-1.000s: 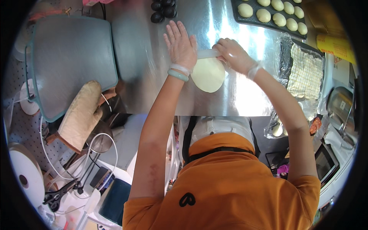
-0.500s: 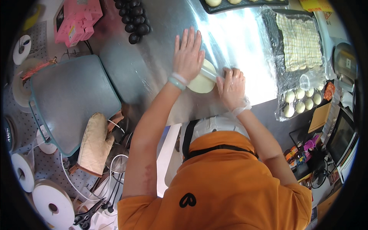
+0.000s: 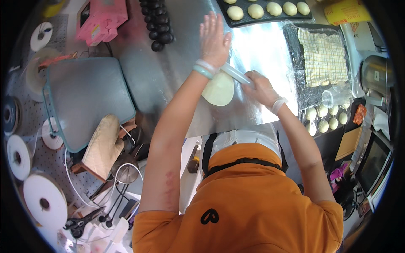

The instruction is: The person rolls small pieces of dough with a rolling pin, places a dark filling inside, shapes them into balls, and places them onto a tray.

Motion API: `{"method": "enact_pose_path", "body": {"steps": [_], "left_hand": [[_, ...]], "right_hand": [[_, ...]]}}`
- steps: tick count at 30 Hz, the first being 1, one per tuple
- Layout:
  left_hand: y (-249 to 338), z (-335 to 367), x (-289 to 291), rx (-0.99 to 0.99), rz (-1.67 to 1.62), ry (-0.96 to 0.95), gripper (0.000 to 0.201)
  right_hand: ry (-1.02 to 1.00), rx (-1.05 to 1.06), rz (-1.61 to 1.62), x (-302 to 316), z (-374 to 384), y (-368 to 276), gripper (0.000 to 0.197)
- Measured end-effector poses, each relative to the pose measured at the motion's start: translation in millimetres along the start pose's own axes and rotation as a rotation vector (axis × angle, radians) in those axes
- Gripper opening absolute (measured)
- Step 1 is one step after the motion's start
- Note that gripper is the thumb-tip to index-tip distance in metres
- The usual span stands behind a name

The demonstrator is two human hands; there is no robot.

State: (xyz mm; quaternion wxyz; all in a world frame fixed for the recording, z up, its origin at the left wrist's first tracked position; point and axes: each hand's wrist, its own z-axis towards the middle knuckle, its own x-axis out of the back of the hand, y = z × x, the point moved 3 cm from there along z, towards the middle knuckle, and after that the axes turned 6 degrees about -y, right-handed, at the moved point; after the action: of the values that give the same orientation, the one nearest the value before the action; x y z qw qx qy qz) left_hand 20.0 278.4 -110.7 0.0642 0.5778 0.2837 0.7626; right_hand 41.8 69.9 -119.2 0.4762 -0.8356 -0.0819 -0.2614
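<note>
On the shiny metal worktop lies a flat, pale disc of dough. A slim whitish rolling pin crosses its far edge at a slant. Over the pin's left end, my left hand reaches with its fingers stretched out, the heel of the palm by the pin. Closed around the pin's right end, my right hand has its fingers curled. Clear, thin gloves seem to cover both hands, and a pale green bangle circles my left wrist.
Dough balls line a black tray at the far edge. To the right, plastic film covers a checked cloth-like sheet and more dough balls. Dark round pieces stand far left, near a teal-rimmed board and an oven mitt.
Both hands and the rolling pin have moved away from my body, exposing more of the dough's near part. My right fingers now curl more around the pin. The whole view has shifted slightly.
</note>
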Motion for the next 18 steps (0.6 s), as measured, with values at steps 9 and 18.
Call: {"method": "enact_pose_path", "body": {"steps": [9,18], "left_hand": [[15.4,-146.2,28.3,0.137,0.070,-0.124,0.061],[17.9,-195.0,4.6,0.236,0.065,-0.283,0.066]], "right_hand": [[0.224,0.176,-0.374,47.2,50.7,-2.7,0.030],[0.208,0.508,-0.421,-18.0,63.5,-47.8,0.031]]}}
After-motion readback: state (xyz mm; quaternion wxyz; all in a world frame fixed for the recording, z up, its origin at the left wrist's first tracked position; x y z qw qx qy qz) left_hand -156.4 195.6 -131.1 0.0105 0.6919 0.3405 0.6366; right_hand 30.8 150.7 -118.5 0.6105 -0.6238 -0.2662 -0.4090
